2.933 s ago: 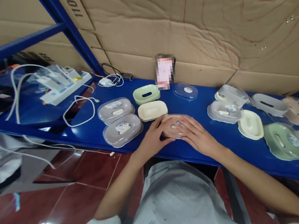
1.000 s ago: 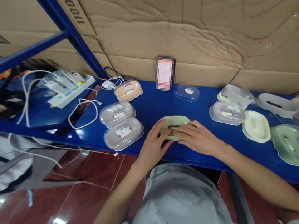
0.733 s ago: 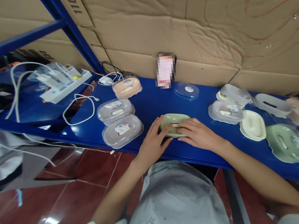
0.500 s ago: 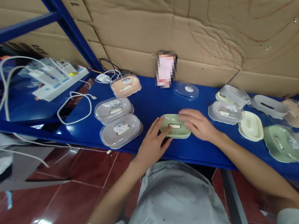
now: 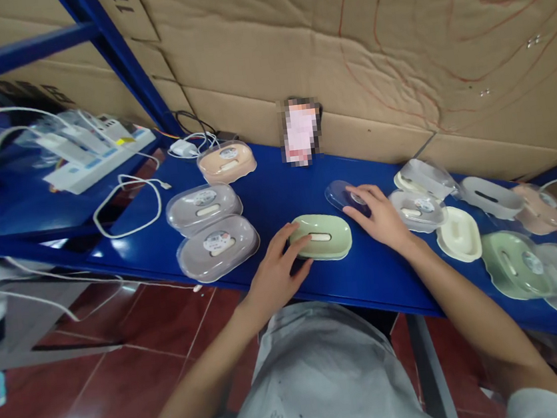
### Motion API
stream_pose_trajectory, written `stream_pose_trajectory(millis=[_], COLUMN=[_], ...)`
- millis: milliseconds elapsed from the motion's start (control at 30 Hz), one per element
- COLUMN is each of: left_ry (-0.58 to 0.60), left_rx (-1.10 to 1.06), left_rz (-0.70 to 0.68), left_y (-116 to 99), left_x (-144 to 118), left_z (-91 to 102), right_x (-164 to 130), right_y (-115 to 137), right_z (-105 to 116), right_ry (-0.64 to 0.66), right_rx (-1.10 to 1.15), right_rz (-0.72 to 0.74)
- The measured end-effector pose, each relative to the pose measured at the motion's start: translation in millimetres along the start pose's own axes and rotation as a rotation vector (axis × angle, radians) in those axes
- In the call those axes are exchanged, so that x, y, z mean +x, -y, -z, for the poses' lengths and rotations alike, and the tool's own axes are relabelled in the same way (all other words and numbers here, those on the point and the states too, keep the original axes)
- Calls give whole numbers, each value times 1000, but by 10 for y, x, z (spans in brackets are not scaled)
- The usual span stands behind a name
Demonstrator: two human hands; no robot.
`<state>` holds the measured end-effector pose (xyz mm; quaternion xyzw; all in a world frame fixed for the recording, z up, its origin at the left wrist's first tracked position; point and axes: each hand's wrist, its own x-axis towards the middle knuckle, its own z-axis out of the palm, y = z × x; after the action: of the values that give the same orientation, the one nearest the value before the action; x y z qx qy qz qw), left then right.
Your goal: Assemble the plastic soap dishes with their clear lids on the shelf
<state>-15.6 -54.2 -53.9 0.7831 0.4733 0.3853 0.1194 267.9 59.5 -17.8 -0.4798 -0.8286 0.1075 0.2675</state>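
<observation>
Two hands work: your left hand [image 5: 273,273] steadies the green dish [image 5: 320,236] mid-table, grip loose; your right hand [image 5: 378,214], fingers spread, touches the clear lid [image 5: 340,193] at one o'clock from the dish.

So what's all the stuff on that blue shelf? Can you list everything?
green soap dish: 1, pale green, no lid, front middle of the blue shelf.
clear lid: 1, see-through, just behind and right of it.
lidded soap boxes: 3, two grey and one peach, left.
soap dishes and lids: a mixed cluster, cream, green, grey, pinkish, clear, right.
power strip: 1, white, with white cables, far left.
cardboard: brown sheets, behind.
floor tiles: red, below.
left hand: fingertips on the green soap dish.
right hand: fingers on the clear lid.
</observation>
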Motion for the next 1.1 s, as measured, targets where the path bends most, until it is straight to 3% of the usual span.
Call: stream_pose_trajectory(millis=[100, 200, 300, 733, 867, 967, 1033, 1100], left_ry=[6, -7, -9, -17, -207, -354, -346, -315], left_rx=[-60, -100, -115, -57, 263, 540, 642, 641], left_rz=[76, 112, 115, 88, -17, 109, 221, 239], left_y=[-5, -4, 6, -4, -109, -154, -139, -99], left_x=[11, 17, 16, 20, -130, -365, -516, -615], left_z=[7, 14, 14, 22, 267, 542, 676, 731], right_x=[-124, -239, -296, -281, -307, -283, -237, -181], right_y=[185, 316, 377, 499, 504, 449, 400, 360], right_z=[73, 26, -80, -243, -244, -201, -153, -82], right_ry=[98, 193, 199, 190, 167, 144, 88, 11], right_rx=[123, 93, 7, -217, -254, -244, -288, -370], right_rz=[211, 418, 506, 524, 546, 530, 436, 288])
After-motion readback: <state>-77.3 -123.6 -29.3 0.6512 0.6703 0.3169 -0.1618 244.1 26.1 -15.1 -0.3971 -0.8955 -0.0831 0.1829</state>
